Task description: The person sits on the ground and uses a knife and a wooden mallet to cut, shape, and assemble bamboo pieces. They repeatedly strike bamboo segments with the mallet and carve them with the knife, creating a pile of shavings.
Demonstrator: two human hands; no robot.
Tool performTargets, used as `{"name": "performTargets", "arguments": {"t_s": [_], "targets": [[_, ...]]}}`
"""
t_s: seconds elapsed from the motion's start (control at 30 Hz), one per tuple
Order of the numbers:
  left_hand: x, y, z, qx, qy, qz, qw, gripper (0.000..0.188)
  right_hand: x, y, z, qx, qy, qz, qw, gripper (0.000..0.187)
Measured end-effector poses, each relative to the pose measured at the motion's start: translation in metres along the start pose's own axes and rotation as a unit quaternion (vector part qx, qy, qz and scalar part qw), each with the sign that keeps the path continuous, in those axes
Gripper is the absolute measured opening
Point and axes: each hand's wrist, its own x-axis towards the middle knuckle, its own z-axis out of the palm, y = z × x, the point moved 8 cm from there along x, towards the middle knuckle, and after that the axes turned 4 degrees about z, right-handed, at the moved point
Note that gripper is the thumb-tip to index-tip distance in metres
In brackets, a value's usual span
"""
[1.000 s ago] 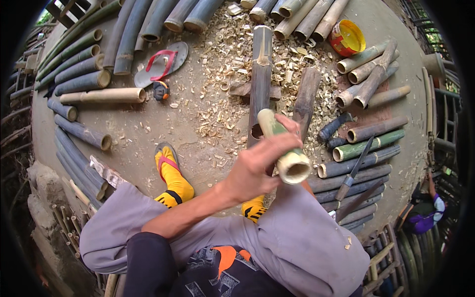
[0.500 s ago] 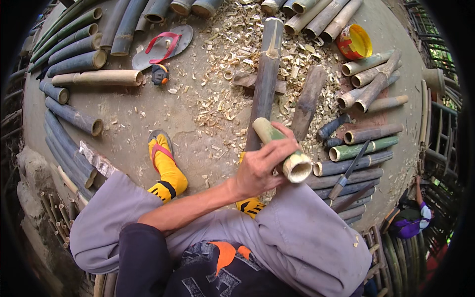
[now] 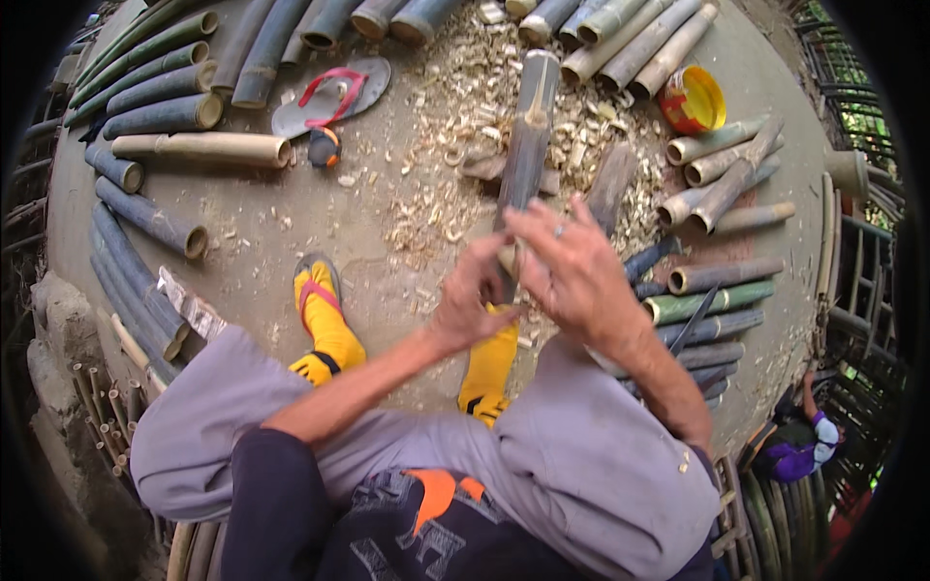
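My left hand (image 3: 473, 298) has its fingers curled near the lower end of a dark bamboo pole (image 3: 529, 136). Only a small pale bit of a short bamboo tube (image 3: 508, 258) shows between my two hands; the rest is hidden behind them. Blurred a little, my right hand (image 3: 573, 271) is raised beside the left one, fingers stretched out over the tube. The dark pole slopes away from me across a low wooden block (image 3: 481, 167). A second, rough wooden piece (image 3: 610, 179) lies to its right.
Pale wood chips (image 3: 441, 184) cover the ground ahead. Bamboo lengths lie along both sides, among them a green one (image 3: 712, 302) with a knife (image 3: 696, 318) across it. A yellow-red tin (image 3: 693, 101), a loose sandal (image 3: 334, 97) and an orange-black tape measure (image 3: 325, 147) are farther off.
My right hand has come up from behind the tube, fingers now spread. The left hand has moved slightly forward. The short tube, plainly visible before, is now mostly covered.
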Motion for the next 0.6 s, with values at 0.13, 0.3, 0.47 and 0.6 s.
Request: {"name": "performTargets", "arguments": {"t_s": [0.13, 0.3, 0.47, 0.6], "targets": [[-0.012, -0.056, -0.046, 0.146, 0.034, -0.072, 0.986, 0.084, 0.0, -0.003, -0.007, 0.036, 0.0, 0.005, 0.999, 0.037], [-0.019, -0.068, -0.039, 0.174, -0.002, -0.06, 0.983, 0.081, -0.019, 0.016, 0.042, 0.042, -0.013, 0.071, 0.997, 0.032], [0.005, -0.026, -0.01, 0.116, -0.048, 0.053, 0.991, 0.075, -0.024, 0.031, 0.035, 0.186, 0.046, 0.034, 0.981, 0.031], [0.018, 0.003, 0.014, 0.063, -0.074, 0.089, 0.991, 0.067, -0.055, 0.041, 0.045, 0.35, 0.168, 0.135, 0.912, 0.037]]}}
